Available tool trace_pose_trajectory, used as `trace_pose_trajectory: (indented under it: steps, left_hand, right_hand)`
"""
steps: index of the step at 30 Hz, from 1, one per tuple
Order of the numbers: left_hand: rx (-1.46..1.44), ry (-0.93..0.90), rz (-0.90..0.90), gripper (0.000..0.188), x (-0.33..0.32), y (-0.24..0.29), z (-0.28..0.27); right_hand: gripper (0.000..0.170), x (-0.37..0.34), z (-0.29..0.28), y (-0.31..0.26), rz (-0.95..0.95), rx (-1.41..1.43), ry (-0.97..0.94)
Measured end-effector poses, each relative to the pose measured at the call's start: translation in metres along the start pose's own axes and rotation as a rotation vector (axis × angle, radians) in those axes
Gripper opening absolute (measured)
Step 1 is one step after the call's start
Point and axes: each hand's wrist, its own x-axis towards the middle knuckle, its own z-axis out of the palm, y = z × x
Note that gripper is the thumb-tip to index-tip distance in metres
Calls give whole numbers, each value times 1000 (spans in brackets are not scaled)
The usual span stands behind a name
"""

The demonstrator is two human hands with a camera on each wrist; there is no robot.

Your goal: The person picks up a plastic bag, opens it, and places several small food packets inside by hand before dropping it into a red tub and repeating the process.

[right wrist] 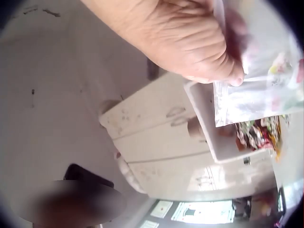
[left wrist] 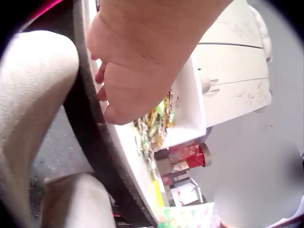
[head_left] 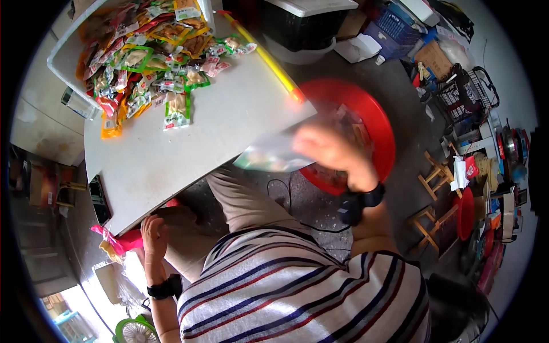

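Nearest my right wrist camera, the right hand (right wrist: 190, 50) pinches a clear printed bag (right wrist: 254, 95) (blurred in my head view) by the edge of the table (head_left: 189, 143), next to a red basin (head_left: 384, 123). The left hand (head_left: 153, 235) rests relaxed at the table's edge, gripping nothing. Farther off, I see small packets (head_left: 146, 63) spilling from a white bin (right wrist: 202, 118) near a yellow stick (head_left: 274, 68).

1. A person's left hand (head_left: 153, 233) lies at the near edge of the table (head_left: 229, 114), fingers loosely bent.
2. The left forearm (head_left: 162, 314) extends toward that same edge.
3. The right hand (head_left: 330, 147), blurred in the head view, hangs just off the table's right corner, thumb pinching against the fingers.
4. The right forearm (head_left: 374, 226) reaches forward toward that corner.
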Motion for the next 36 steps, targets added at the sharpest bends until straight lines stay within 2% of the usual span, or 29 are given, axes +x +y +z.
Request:
trace_pose_trajectory:
  steps: [2,3,5,6,8,11,13,16,20,21,24,27,31,34,35,36]
  left_hand:
    - [214,92,-76,26,-14,-11,10]
    - [256,90,-119,25,-22,-18,16]
    - [295,124,-142,26,-28,-22,27]
    - [314,140,-153,26,-31,-25,31]
    - [327,168,-140,26,-32,-31,38]
    - [340,182,-139,25,-31,-30,40]
    - [337,187,-136,25,-30,-29,40]
    - [337,193,-133,24,-31,-29,40]
    - [349,210,-98,25,-34,-31,41]
    - [358,210,-97,25,-33,-31,42]
    - [368,213,-84,25,-34,-35,43]
    - [374,205,-90,25,-33,-35,44]
    - [391,197,-84,25,-33,-39,45]
    - [374,202,-89,25,-34,-37,45]
    - [374,201,-91,25,-33,-34,45]
    - [375,201,-93,25,-33,-32,44]
  right_hand:
    - [12,-21,-26,18,160,96,109]
    - [11,-31,-39,25,208,54,118]
    - [8,-45,-57,36,358,50,116]
    - [9,-54,-61,53,363,32,145]
    - [12,-66,-64,70,498,-143,208]
    - [15,-90,-69,128,577,-208,274]
    - [15,-112,-67,178,679,-114,329]
    - [11,-131,-62,209,884,-51,362]
    - [10,-185,-64,278,977,129,541]
    - [9,-190,-68,281,987,182,580]
    - [12,-205,-86,279,1049,-155,682]
    - [17,-220,-108,277,821,-708,710]
    - [20,-244,-121,283,926,-865,752]
    - [20,-257,-88,289,1225,-719,444]
    - [20,-252,-69,281,1292,-650,329]
    - [21,-249,-52,283,1269,-573,228]
